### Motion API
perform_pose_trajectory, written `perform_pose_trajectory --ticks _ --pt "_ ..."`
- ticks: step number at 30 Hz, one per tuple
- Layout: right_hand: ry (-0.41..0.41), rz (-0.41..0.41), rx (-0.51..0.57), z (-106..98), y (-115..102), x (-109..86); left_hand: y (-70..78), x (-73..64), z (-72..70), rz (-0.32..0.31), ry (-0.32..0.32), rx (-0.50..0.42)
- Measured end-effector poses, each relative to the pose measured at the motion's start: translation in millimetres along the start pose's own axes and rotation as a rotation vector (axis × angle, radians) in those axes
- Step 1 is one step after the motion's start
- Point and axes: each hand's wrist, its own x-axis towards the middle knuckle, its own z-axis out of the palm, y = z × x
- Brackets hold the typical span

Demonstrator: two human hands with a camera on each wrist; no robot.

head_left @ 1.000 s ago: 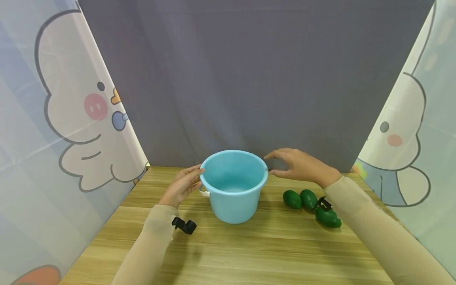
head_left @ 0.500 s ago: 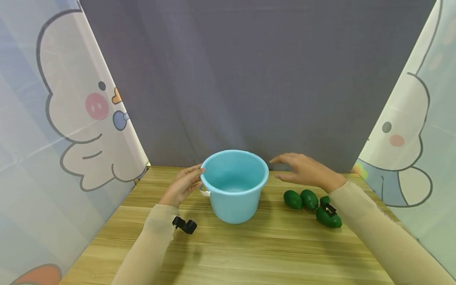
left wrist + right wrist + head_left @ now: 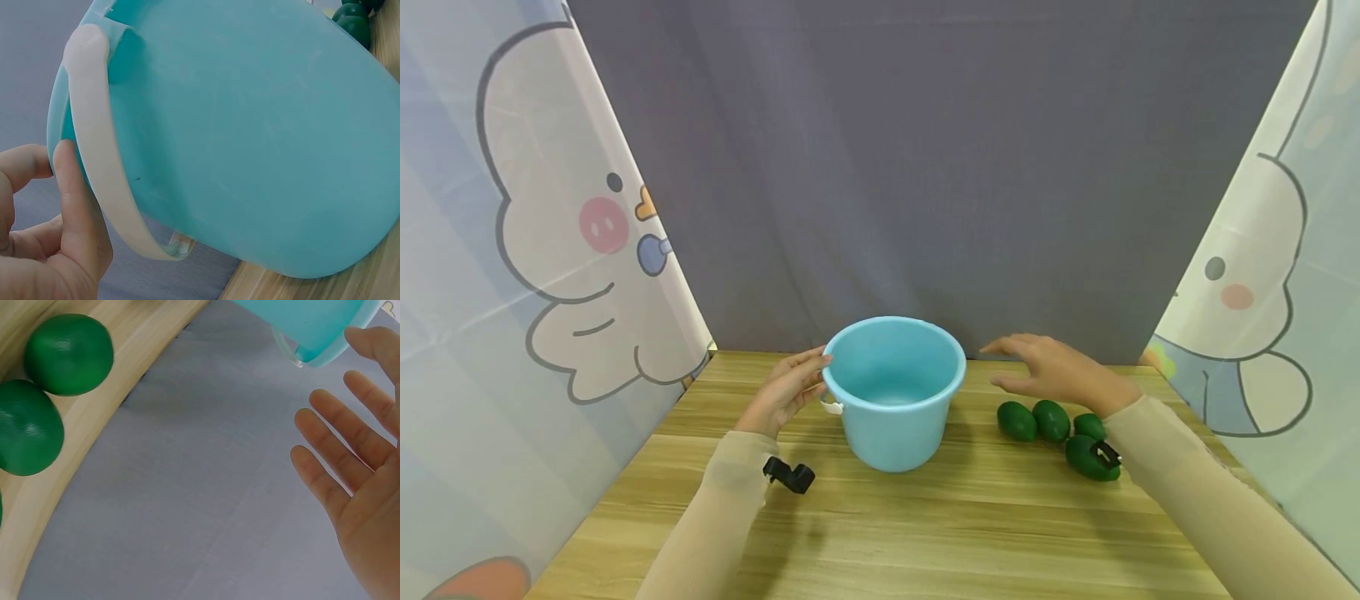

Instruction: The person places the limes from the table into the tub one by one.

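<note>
A light blue plastic bucket (image 3: 895,437) stands upright on the wooden table. My left hand (image 3: 786,392) pinches its left rim, thumb and fingers on either side of the edge in the left wrist view. Beside the thumb hangs the bucket's white handle (image 3: 94,119), lowered along the outer wall. To the right of the bucket, my right hand (image 3: 1060,371) is in the air with nothing in it, its fingers spread in the right wrist view. Below that hand lie several smooth dark green oval fruits (image 3: 1051,421), partly overlapped by the wrist camera strap.
The wood-grain table (image 3: 880,533) ends at a grey curtain (image 3: 887,167) behind the bucket. Cartoon-printed cloths (image 3: 587,333) hang at both sides. A small black wrist camera (image 3: 788,475) juts from the left sleeve.
My right hand has moved away from the bucket's right rim, rightward and slightly down toward the green fruits. The left hand and the bucket have stayed in place.
</note>
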Motion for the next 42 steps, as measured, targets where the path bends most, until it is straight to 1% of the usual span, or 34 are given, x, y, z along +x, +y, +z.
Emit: perform_pose_trajectory --ticks 10,18,25,29,34,42 --pt "0.004 0.002 0.007 9.5 4.4 -7.3 0.0 -0.2 -0.2 -0.005 0.001 -0.001" --pt "-0.039 0.042 0.032 19.9 8.7 -15.0 -0.9 -0.6 -1.0 -0.006 0.004 0.003" --pt "-0.049 0.017 0.044 33.8 17.3 -24.3 -0.7 -0.7 -1.2 -0.006 0.005 -0.005" --pt "-0.054 0.005 0.033 39.6 19.9 -27.3 -1.0 -0.6 -1.7 -0.002 0.0 -0.006" --pt "-0.048 0.001 0.01 45.4 21.9 -30.1 -0.8 -0.5 -1.1 0.0 0.008 -0.016" --pt "-0.103 0.053 -0.004 60.3 25.9 -37.3 -1.1 -0.3 -0.7 0.001 0.001 -0.037"
